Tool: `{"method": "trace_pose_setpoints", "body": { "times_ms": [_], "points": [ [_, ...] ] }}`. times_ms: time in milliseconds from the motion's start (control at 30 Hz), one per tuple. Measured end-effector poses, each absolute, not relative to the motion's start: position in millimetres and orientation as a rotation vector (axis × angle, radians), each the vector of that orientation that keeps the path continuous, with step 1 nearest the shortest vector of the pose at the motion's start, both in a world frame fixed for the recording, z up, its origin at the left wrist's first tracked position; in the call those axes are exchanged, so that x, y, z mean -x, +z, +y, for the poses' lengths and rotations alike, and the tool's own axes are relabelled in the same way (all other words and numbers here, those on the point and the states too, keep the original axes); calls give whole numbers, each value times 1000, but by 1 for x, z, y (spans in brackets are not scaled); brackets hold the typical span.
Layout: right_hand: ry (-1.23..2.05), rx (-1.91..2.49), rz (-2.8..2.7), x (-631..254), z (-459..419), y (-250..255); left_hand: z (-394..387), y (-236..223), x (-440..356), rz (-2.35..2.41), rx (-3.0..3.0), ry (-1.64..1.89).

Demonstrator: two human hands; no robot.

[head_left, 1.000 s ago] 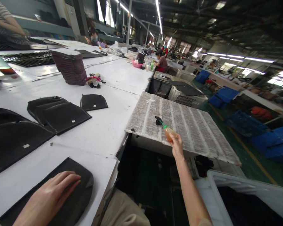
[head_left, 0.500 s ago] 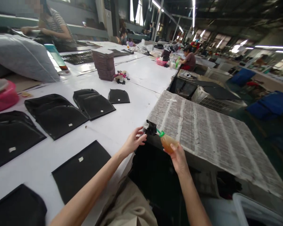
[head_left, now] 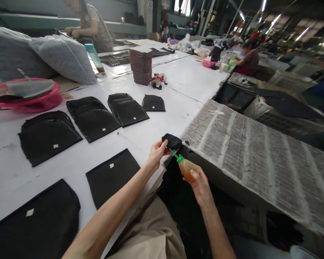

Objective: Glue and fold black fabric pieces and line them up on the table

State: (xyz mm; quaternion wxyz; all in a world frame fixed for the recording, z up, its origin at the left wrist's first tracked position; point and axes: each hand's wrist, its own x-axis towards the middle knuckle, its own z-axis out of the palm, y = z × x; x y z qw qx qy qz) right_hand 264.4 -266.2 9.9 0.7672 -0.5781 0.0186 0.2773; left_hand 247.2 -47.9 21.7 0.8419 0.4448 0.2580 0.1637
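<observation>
My right hand [head_left: 201, 183] is closed around a squeeze bottle [head_left: 187, 169] of amber liquid with a green cap and a thin green nozzle. The nozzle points up and left, its tip at a small black piece of material [head_left: 172, 141]. Fingers and thumb of my left hand [head_left: 157, 154] pinch the left side of that black piece, by the corner between the white table and the striped board. Left of my arm lie a black panel [head_left: 110, 176] and a larger black panel [head_left: 40, 219], each with a small pale tag.
Several more black panels [head_left: 91, 118] lie across the white table [head_left: 102, 151]. A pink basin [head_left: 40, 104], grey sacks [head_left: 64, 57] and a stack of dark pieces [head_left: 140, 66] stand farther back. On the right is a striped grey board [head_left: 248, 154]. Other people sit farther off.
My left fingers have closed on the black piece, which now spreads out flatter. The bottle and its nozzle have shifted slightly left. The view has turned left, showing more of the pink basin.
</observation>
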Motion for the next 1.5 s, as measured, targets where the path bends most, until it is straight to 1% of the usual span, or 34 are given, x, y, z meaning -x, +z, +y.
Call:
{"method": "trace_pose_setpoints", "body": {
  "times_ms": [100,233,333,433,533,633,700,800,967,1067,1133,1233,1300,1500],
  "points": [
    [657,1207,77,-263,-280,6,-31,29,-250,650,-892,389],
    [670,1092,184,-260,-296,1,-27,30,-259,611,-901,295],
    [622,1035,242,-259,-301,1,-47,30,-282,559,-835,247],
    [568,994,223,-261,-306,7,-79,32,-320,397,-752,193],
    [504,983,195,-264,-312,13,-110,34,-353,316,-941,119],
    [464,1017,225,-266,-318,14,-130,24,-356,342,-1206,90],
    [482,1055,226,-265,-320,13,-130,14,-336,333,-1277,78],
    [528,1111,209,-262,-316,11,-114,5,-279,320,-1412,92],
    [697,1213,133,-254,-276,7,-72,23,-158,65,-2019,201],
    [799,1203,18,-246,-243,9,-39,31,-96,181,-2225,264],
    [839,1171,-74,-241,-221,11,-12,26,-66,346,-2366,319],
    [861,1176,-179,-236,-189,14,24,9,-45,578,-2501,363],
    [860,1250,-220,-236,-171,14,38,-1,-44,651,-2537,355],
    [638,1537,-407,-245,-137,11,33,-2,-69,813,-2577,230]
  ]
}}
